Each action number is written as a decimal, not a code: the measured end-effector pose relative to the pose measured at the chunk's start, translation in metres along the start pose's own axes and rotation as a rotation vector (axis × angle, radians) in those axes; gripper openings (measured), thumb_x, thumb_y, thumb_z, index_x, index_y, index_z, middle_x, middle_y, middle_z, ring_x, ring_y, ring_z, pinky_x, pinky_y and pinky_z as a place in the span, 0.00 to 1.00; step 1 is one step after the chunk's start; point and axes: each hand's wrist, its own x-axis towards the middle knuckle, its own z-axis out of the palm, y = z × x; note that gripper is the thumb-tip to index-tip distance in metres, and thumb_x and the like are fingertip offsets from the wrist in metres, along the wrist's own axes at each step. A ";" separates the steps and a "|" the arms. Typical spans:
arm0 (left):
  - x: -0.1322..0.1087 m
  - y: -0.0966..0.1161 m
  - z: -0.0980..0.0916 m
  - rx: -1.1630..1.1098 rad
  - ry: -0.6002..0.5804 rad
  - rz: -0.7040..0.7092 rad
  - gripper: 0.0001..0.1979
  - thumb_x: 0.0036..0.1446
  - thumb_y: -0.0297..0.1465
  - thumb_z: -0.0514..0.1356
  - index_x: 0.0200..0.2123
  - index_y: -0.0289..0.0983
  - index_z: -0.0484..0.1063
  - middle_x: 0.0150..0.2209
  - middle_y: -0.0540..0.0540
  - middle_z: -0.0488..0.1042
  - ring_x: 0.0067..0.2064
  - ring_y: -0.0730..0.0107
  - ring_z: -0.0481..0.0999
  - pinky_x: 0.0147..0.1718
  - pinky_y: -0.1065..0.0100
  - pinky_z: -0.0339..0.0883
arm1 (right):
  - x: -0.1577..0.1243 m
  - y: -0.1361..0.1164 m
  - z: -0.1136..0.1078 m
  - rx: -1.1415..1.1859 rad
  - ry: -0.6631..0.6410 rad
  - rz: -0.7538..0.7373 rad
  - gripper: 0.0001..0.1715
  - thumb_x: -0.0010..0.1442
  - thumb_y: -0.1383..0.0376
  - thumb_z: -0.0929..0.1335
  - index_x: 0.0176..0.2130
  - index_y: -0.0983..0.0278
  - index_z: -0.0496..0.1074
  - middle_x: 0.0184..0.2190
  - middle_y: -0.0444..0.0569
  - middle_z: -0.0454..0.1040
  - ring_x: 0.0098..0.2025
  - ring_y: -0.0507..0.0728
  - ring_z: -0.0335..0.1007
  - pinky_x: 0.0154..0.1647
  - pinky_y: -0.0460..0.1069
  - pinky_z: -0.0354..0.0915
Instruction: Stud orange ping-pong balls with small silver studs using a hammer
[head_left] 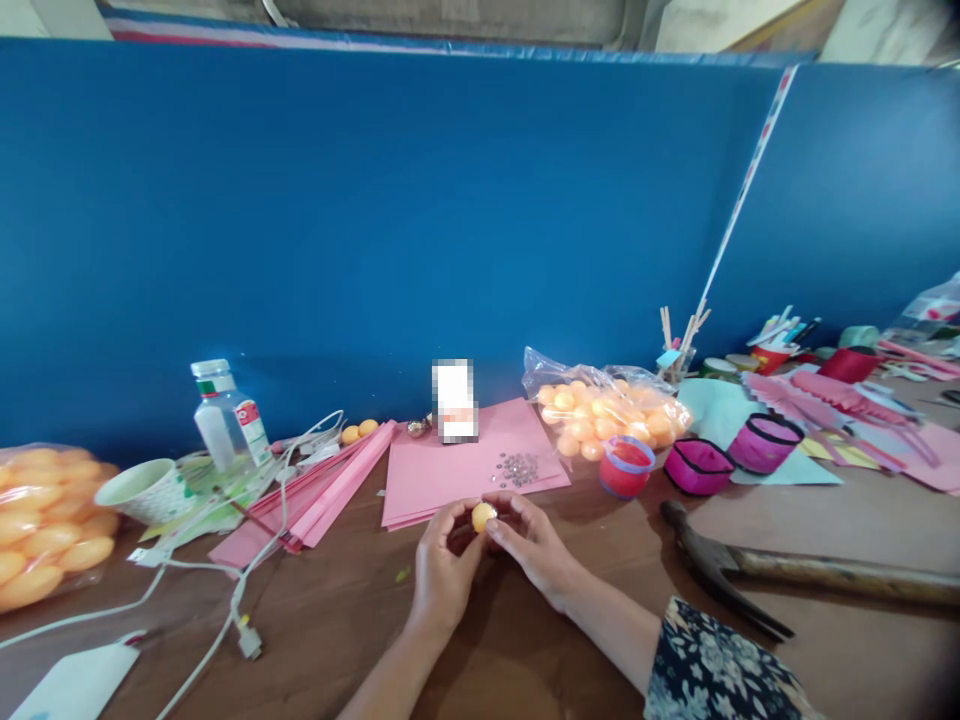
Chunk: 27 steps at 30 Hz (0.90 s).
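Note:
Both my hands meet over the brown table (pixel 360 610), pinching a small orange ball (pixel 482 516) between their fingertips. My left hand (pixel 442 565) grips it from the left and my right hand (pixel 531 543) from the right. Just beyond the ball lies a stack of pink paper sheets (pixel 450 470) with a small heap of silver sequins (pixel 517 468) on it. A clear bag of orange balls (pixel 611 410) sits behind and to the right.
A hammer (pixel 750 575) lies at right. Red (pixel 626 467) and magenta cups (pixel 697 467) stand near the bag. At left are a plastic bottle (pixel 225 415), a paper cup (pixel 146 490), white cables (pixel 240 590), pink strips (pixel 322 490) and another bag of balls (pixel 45 520). A blue partition (pixel 375 220) backs the table.

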 end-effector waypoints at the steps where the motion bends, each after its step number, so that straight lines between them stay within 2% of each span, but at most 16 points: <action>1: -0.001 0.001 0.000 0.015 -0.003 0.017 0.14 0.46 0.31 0.60 0.39 0.36 0.68 0.38 0.44 0.73 0.40 0.64 0.74 0.40 0.63 0.69 | 0.001 0.001 0.000 0.004 -0.002 0.000 0.18 0.48 0.60 0.70 0.40 0.62 0.67 0.36 0.46 0.71 0.37 0.52 0.68 0.37 0.48 0.64; 6: -0.002 0.004 0.001 0.126 -0.015 0.101 0.12 0.48 0.30 0.58 0.40 0.37 0.68 0.40 0.44 0.71 0.42 0.64 0.72 0.40 0.64 0.68 | 0.002 0.004 -0.001 0.010 0.011 0.005 0.17 0.48 0.59 0.70 0.38 0.63 0.67 0.35 0.45 0.71 0.35 0.52 0.68 0.35 0.47 0.64; 14: -0.003 -0.001 0.002 0.214 -0.002 0.154 0.19 0.47 0.30 0.59 0.45 0.40 0.67 0.45 0.43 0.69 0.47 0.61 0.69 0.45 0.60 0.65 | 0.002 0.003 0.000 0.070 0.112 0.059 0.20 0.47 0.59 0.71 0.39 0.63 0.64 0.35 0.46 0.71 0.35 0.52 0.67 0.31 0.45 0.63; 19: -0.003 0.005 0.002 0.215 -0.008 0.164 0.15 0.47 0.30 0.59 0.42 0.39 0.69 0.42 0.43 0.71 0.43 0.62 0.71 0.40 0.62 0.67 | 0.002 0.002 0.000 0.044 0.064 0.044 0.17 0.48 0.57 0.70 0.36 0.63 0.65 0.32 0.44 0.71 0.31 0.51 0.67 0.28 0.44 0.61; 24: -0.004 0.013 0.002 0.247 -0.014 0.173 0.14 0.48 0.31 0.58 0.41 0.38 0.69 0.40 0.42 0.71 0.41 0.62 0.71 0.38 0.63 0.68 | 0.000 0.001 0.001 -0.001 -0.013 -0.030 0.17 0.47 0.59 0.71 0.35 0.63 0.65 0.32 0.44 0.71 0.34 0.52 0.67 0.35 0.46 0.62; 27: -0.005 0.013 0.003 0.266 -0.010 0.188 0.14 0.48 0.31 0.58 0.41 0.38 0.70 0.41 0.42 0.71 0.42 0.61 0.71 0.39 0.62 0.68 | 0.000 0.003 0.000 -0.026 -0.011 -0.042 0.17 0.48 0.60 0.71 0.36 0.62 0.65 0.31 0.44 0.71 0.34 0.53 0.67 0.36 0.48 0.63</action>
